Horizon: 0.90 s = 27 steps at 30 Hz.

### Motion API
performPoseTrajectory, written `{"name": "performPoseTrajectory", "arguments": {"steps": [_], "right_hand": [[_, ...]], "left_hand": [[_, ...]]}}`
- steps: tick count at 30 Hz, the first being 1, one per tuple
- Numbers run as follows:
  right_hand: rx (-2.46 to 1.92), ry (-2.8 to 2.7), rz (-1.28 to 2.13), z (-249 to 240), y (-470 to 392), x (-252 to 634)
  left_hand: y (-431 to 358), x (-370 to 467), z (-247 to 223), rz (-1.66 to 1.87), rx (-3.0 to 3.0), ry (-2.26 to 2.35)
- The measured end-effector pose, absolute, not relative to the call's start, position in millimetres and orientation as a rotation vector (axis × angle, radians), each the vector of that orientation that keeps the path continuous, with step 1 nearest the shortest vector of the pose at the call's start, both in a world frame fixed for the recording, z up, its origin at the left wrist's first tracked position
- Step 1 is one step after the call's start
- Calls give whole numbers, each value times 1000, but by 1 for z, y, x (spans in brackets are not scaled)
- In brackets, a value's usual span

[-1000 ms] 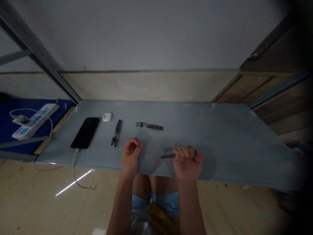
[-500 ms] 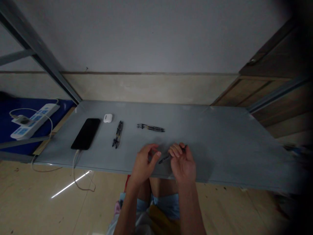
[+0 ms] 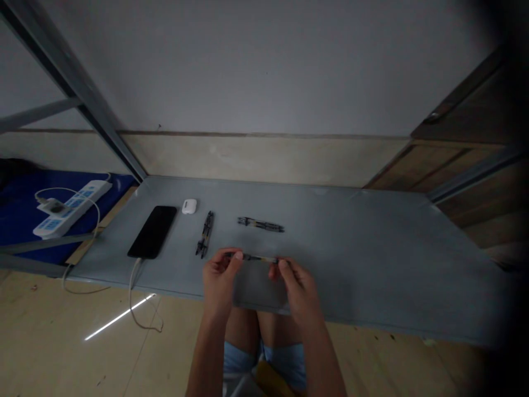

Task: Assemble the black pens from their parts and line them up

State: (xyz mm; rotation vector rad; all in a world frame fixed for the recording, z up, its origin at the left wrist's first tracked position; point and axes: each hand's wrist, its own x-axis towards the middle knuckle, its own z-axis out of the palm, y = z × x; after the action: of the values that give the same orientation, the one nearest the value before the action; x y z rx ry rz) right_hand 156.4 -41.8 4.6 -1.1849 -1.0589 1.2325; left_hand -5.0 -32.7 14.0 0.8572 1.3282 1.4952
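Observation:
A slim dark pen [image 3: 259,258] is stretched level between my two hands, just above the near part of the grey table [image 3: 363,264]. My left hand [image 3: 221,273] pinches its left end between thumb and fingers. At the other end, my right hand [image 3: 295,278] grips it the same way. Beyond my hands lies a small bunch of dark pens [image 3: 261,224], pointing left to right. Another bunch of pens [image 3: 204,234] rests to the left, lying roughly front to back. How many pens each bunch has is hard to make out.
A black phone [image 3: 152,231] with a white charging cable [image 3: 131,292] lies on the table's left side. Near it is a white earbud case [image 3: 189,206]. Farther left, a power strip [image 3: 74,209] sits on a blue surface. Metal frame posts [image 3: 107,129] rise at the table's ends.
My left hand has taken hold of the pen's left end. My right hand has turned over, and the pen has swung from slanted to level between both hands. The view has shifted slightly.

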Motion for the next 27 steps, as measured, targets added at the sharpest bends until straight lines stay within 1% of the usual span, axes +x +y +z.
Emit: {"name": "performPoseTrajectory", "arguments": {"steps": [2,4,6,9,11,13,15,19,23,27], "right_hand": [[-1212,-1194,1321,10,-43,152],[-1230,-1336,1367,14,-44,147],[-1245,-1518,1310,15,-44,140],[-1244,-1691,1121,10,-44,126],[-1292,-1712,943,5,-43,113],[-1345,-1722,797,2,-38,98],[-1360,-1754,732,0,-31,82],[-1330,-1646,694,0,-14,51],[-1403,-1541,652,-1,-2,31],[-1358,-1577,667,-5,2,25]], "left_hand": [[-32,-8,13,1615,722,1292],[-32,-6,12,1664,668,1270],[-32,-2,13,1638,691,1290],[-31,4,13,1540,789,1336],[-31,5,13,1527,830,1346],[-30,2,13,1587,817,1375],[-31,-5,14,1671,791,1453],[-34,-24,19,1832,777,1597],[-36,-36,24,1930,730,1591],[-33,-41,21,1989,623,1531]]}}
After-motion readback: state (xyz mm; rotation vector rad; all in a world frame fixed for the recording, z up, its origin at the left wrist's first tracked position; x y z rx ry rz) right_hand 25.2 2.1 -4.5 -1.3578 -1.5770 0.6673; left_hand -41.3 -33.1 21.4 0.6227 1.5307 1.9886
